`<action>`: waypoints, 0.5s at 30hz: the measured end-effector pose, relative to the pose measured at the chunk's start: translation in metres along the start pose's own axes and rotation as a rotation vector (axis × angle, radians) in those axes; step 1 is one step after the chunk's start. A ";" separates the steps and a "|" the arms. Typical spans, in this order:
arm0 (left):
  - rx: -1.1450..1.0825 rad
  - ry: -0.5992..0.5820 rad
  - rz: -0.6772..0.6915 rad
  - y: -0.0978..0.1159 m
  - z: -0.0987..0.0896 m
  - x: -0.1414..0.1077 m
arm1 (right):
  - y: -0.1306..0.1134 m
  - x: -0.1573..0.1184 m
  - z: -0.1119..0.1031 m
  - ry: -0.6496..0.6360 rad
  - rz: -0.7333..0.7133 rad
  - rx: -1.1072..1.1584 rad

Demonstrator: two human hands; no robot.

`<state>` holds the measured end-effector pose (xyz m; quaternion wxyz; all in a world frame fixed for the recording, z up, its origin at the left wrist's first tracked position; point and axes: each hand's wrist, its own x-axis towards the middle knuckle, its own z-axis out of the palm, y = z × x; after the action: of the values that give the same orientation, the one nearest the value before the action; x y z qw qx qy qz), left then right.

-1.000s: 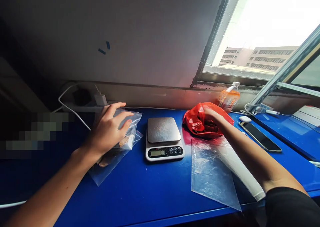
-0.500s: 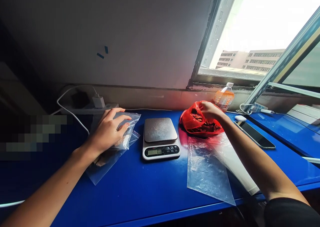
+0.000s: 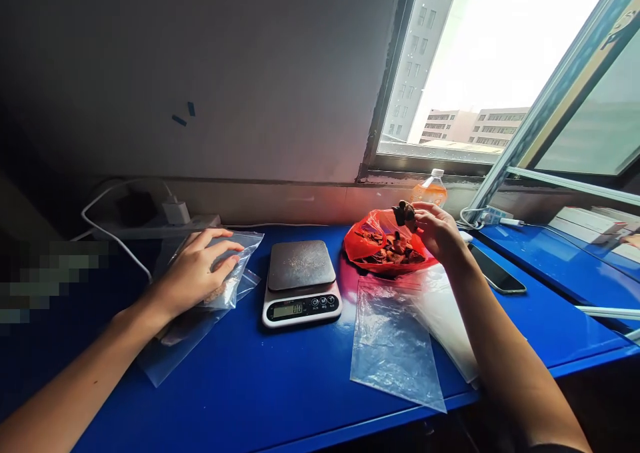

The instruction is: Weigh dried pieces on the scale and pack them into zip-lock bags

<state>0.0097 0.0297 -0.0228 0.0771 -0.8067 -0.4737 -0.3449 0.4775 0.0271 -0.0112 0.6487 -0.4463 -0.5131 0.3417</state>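
My right hand [image 3: 440, 232] pinches some dark brown, curled dried pieces [image 3: 402, 214] above a red plastic bag [image 3: 431, 264]. The red bag lies open and holds more dried reddish-brown pieces [image 3: 397, 248]; their exact kind I cannot tell. On the left, my left hand [image 3: 203, 266] rests over clear zip bags [image 3: 249, 253] with its fingers loosely spread. Something pale shows inside these bags, partly covered by the hand. Between both hands stands a digital kitchen scale [image 3: 301, 266] with a bare metal plate and a lit display that seems to read zero.
Flat clear plastic bags [image 3: 395, 353] lie in front of the red bag, one over the blue table's [image 3: 280, 386] front edge. Behind are an orange drink bottle [image 3: 430, 190] and a white charger [image 3: 176, 210] with cable. A phone [image 3: 495, 270] lies right.
My right hand has come up out of the red bag, now with dark dried pieces between its fingers. The left hand keeps its place on the zip bags. The view has shifted slightly.
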 end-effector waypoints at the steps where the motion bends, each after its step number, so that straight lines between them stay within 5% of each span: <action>1: 0.004 -0.008 -0.001 0.000 0.000 0.000 | 0.001 0.000 -0.003 0.003 -0.006 0.006; 11: 0.045 -0.159 -0.072 0.011 -0.005 -0.001 | 0.001 -0.016 0.008 -0.292 -0.086 -0.432; 15: 0.049 -0.170 -0.058 0.011 -0.004 -0.001 | 0.008 -0.013 0.005 -0.266 -0.136 -0.566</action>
<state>0.0166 0.0215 -0.0184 0.0463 -0.8167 -0.5103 -0.2654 0.4694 0.0192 -0.0231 0.4474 -0.5253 -0.6966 0.1966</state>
